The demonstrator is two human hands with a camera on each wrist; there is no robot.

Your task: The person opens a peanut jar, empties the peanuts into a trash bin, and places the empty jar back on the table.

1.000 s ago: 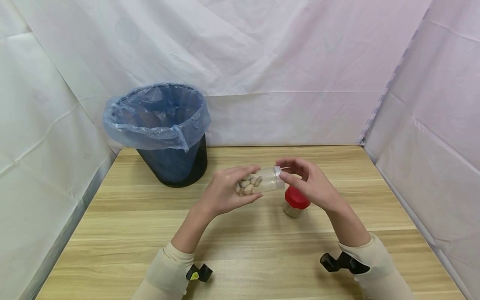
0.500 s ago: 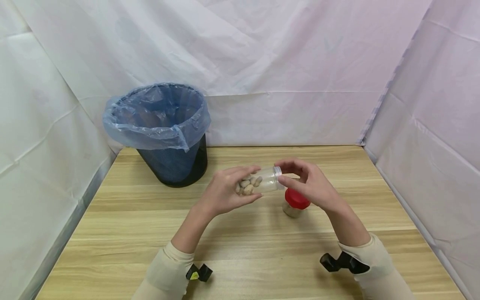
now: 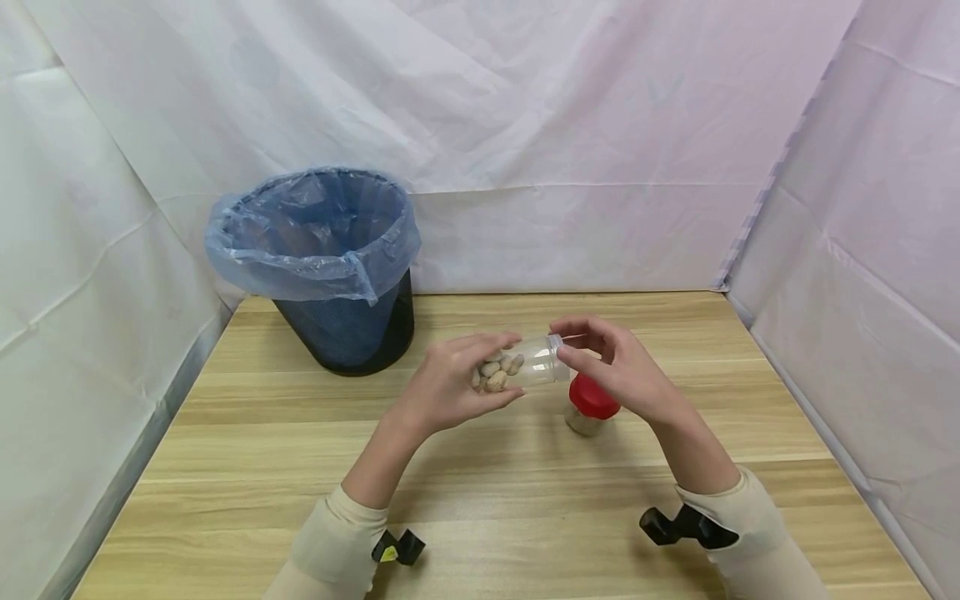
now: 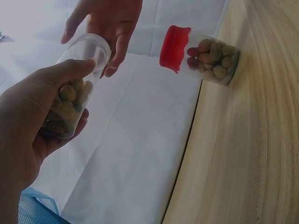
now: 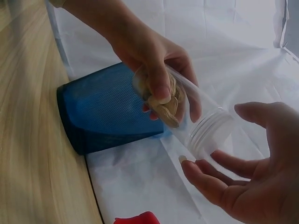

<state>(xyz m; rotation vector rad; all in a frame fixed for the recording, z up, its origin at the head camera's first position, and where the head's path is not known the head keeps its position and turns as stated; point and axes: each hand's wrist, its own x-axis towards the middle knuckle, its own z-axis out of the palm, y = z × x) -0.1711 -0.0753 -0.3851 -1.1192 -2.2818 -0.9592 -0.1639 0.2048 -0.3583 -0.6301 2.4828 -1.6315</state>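
In the head view the left hand (image 3: 457, 379) grips a clear jar (image 3: 534, 360) tilted on its side above the table, its ridged, whitish end to the right. Peanuts in their shells (image 5: 166, 105) lie at the jar's other end, by the palm. The right hand (image 3: 618, 362) surrounds the ridged end loosely with bent fingers; in the right wrist view its thumb stands a little off that end. Below the right hand, a second jar with a red lid (image 3: 594, 397) stands upright on the table, round nuts (image 4: 215, 58) inside it in the left wrist view.
A black mesh bin (image 3: 360, 333) lined with a blue plastic bag (image 3: 300, 271) stands at the table's back left. White sheets (image 3: 570, 233) hang behind the wooden table (image 3: 480, 533) and along both sides.
The right fingers and thumb closed slightly about the jar's ridged end half a second ago and now sit slightly looser. The left hand and its jar have stayed nearly still.
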